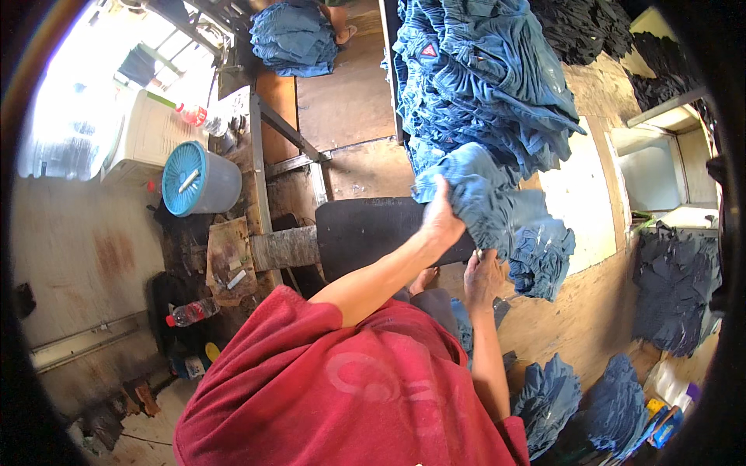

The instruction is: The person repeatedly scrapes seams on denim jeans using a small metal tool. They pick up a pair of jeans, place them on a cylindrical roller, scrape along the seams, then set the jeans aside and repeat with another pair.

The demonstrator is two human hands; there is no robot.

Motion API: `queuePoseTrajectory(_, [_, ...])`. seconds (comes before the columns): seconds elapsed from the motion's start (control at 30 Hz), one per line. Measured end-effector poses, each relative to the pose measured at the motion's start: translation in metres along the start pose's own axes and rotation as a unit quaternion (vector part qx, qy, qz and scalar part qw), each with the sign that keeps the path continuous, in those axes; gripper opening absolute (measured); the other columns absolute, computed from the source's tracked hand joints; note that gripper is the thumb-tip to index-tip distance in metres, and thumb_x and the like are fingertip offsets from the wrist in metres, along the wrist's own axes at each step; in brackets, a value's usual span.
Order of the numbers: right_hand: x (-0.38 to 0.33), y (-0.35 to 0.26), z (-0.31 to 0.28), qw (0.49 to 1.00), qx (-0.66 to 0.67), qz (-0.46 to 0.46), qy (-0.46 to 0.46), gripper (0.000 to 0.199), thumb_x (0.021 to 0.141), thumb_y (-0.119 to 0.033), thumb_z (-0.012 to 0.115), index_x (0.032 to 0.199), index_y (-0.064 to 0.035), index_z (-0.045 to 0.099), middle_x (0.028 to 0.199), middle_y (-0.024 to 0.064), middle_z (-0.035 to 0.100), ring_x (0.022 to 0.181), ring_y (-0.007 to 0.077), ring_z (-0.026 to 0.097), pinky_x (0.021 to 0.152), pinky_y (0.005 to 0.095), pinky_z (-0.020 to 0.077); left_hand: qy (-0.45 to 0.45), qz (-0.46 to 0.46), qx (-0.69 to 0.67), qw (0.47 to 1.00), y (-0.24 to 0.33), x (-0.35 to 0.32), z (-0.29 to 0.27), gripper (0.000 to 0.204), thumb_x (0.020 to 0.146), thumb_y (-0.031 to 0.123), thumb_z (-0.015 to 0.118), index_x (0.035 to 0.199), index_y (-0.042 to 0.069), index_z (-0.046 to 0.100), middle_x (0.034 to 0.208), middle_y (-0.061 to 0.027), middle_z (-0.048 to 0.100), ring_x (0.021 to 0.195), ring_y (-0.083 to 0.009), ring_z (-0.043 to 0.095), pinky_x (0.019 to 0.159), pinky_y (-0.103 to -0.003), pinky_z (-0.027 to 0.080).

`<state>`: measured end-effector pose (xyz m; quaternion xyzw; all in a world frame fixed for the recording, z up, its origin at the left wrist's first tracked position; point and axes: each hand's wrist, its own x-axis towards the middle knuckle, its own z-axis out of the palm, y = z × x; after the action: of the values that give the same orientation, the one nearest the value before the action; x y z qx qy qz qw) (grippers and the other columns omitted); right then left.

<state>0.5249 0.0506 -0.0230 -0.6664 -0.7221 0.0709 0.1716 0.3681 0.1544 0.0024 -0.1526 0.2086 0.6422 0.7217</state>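
Note:
In front of me I hold a blue denim garment (472,182) with a gathered, elastic-looking edge. My left hand (444,220) grips it at its left side, thumb on top. My right hand (483,273) is closed on its lower end, the fingers partly hidden by the cloth. A tall heap of blue denim garments (482,78) rises just beyond the held piece. Right of my right hand lies a smaller denim pile (542,260). Beneath my left forearm is a dark, flat, padded-looking board (361,233).
A grey bucket with a blue lid (183,177) stands at left, near bottles. More denim piles (548,396) lie at lower right. Dark cloth is heaped at right (676,287) and upper right. At the top, a person's foot (346,34) shows beside another denim stack (291,39).

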Motion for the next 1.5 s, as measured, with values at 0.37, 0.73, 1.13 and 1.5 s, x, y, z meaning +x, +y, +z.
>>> queuePoseTrajectory(0.37, [-0.032,-0.134,-0.020,0.939,0.252,-0.154,-0.175,0.018,0.091,-0.015,0.071,0.101,-0.0099,0.058,0.064,0.0156,0.069,0.059,0.0367,0.072,0.055,0.0512,0.0554,0.048,0.140,0.123,0.981,0.181,-0.099,-0.057,0.065,0.112,0.059,0.042,0.149,0.009,0.058,0.150,-0.0136,0.063,0.139,-0.0318,0.058,0.123,-0.054,0.041])
queuePoseTrajectory(0.73, [-0.005,-0.065,-0.095,0.834,0.479,0.108,-0.250,0.031,0.099,-0.029,0.078,0.111,-0.0074,0.059,0.071,0.0062,0.065,0.065,0.0167,0.066,0.063,0.0386,0.0525,0.050,-0.042,0.495,0.867,0.059,-0.164,-0.087,0.065,0.097,0.040,0.080,0.144,0.002,0.057,0.132,-0.0094,0.070,0.123,-0.0259,0.066,0.113,-0.045,0.048])
queuePoseTrajectory(1.13, [0.241,0.140,0.071,0.934,0.092,0.031,-0.344,0.076,0.085,-0.078,0.072,0.105,-0.0054,0.080,0.103,0.0215,0.079,0.105,0.0390,0.076,0.089,0.0480,0.0577,0.073,-0.059,0.515,0.852,0.060,-0.163,-0.084,0.050,0.097,0.010,0.080,0.143,0.000,0.062,0.137,-0.0047,0.068,0.125,-0.0184,0.063,0.113,-0.038,0.046])
queuePoseTrajectory(1.5, [0.167,0.159,0.042,0.998,0.036,0.010,-0.053,0.038,0.101,-0.045,0.070,0.088,-0.0093,0.070,0.075,0.0207,0.070,0.072,0.0447,0.070,0.061,0.0526,0.0509,0.082,-0.059,0.601,0.793,0.139,-0.234,-0.126,0.070,0.089,0.006,0.087,0.151,-0.001,0.054,0.145,-0.0058,0.062,0.131,-0.0206,0.058,0.119,-0.038,0.041])
